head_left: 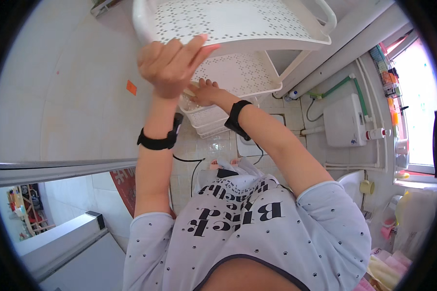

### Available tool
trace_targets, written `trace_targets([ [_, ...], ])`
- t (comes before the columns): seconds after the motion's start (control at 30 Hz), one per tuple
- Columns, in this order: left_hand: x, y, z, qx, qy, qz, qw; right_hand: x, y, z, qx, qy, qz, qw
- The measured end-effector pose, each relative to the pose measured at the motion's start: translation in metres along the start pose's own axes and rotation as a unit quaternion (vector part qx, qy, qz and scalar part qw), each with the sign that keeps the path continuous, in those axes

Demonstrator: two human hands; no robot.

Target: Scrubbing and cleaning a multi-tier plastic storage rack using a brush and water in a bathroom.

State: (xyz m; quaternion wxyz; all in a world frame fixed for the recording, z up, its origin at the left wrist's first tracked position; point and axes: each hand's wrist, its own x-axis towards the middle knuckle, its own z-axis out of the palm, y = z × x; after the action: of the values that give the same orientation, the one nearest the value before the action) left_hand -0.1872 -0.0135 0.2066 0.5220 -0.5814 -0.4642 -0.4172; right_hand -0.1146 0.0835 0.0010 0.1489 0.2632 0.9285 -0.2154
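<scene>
A white plastic rack with several tiers stands in front of me, its upper shelf (238, 22) patterned with small holes. My left hand (169, 65) is closed at the front left corner of that shelf, fingers curled over its rim. What lies under the palm is hidden. Lower down, my right hand (206, 92) rests at the left front corner of the middle shelf (247, 72), its fingers spread. Beside its thumb is a pale, partly see-through patch (188, 103) that I cannot make out. Black bands circle both forearms.
Below is a lower basket (211, 126) of the rack. To the right are thick white pipes (342, 48), a white cistern (344, 121), a green hose (359, 94) and a window (417, 102). A tiled wall (68, 97) rises on the left. A black cable (194, 167) crosses the floor.
</scene>
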Motion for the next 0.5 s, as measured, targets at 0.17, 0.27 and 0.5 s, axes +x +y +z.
trace_targets([
  [0.17, 0.007, 0.004, 0.006, -0.008, 0.006, 0.023, 1.000, -0.024, 0.132, -0.025, 0.016, 0.056, 0.176, 0.983],
  [0.27, 0.009, 0.014, 0.012, -0.016, 0.016, 0.027, 0.999, -0.044, 0.159, -0.038, 0.051, 0.070, 0.213, 0.973],
  [0.5, 0.003, 0.007, 0.000, -0.019, -0.004, 0.018, 1.000, -0.024, 0.025, -0.014, -0.015, -0.038, -0.037, 0.998],
])
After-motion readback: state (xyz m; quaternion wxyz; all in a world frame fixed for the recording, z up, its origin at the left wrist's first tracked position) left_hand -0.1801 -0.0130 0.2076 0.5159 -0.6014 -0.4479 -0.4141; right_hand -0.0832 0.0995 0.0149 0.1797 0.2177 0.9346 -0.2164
